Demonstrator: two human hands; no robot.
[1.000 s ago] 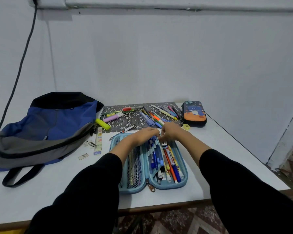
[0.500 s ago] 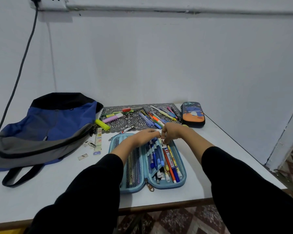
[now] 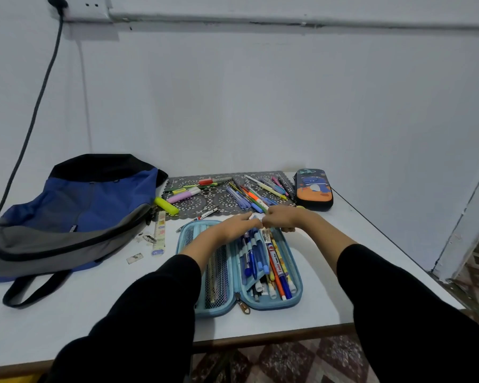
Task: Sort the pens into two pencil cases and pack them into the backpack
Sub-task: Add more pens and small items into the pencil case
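**Light pens, hands meeting over the blue case**

The pens [image 3: 249,199] are light, stiff and smooth, so they will likely roll; pinch each one mid-barrel. Loose ones lie on the mat [image 3: 216,199] just beyond your fingertips.

Your left hand [image 3: 237,226] stretches low over the open blue case [image 3: 295,299]. Your right hand [image 3: 281,221] is curled, touching its fingertips. I cannot tell whether either pinches a pen.

The dark case [image 3: 313,189] sits beyond your right hand, and the backpack [image 3: 80,205] well left.

— How many cases?
— Two: blue case [image 3: 297,299] before the mat [image 3: 219,199], dark case [image 3: 313,189] right of it.
— Backpacks?
— One backpack [image 3: 94,200], left of it.
— Pens [image 3: 249,197]?
— Too crowded to count.
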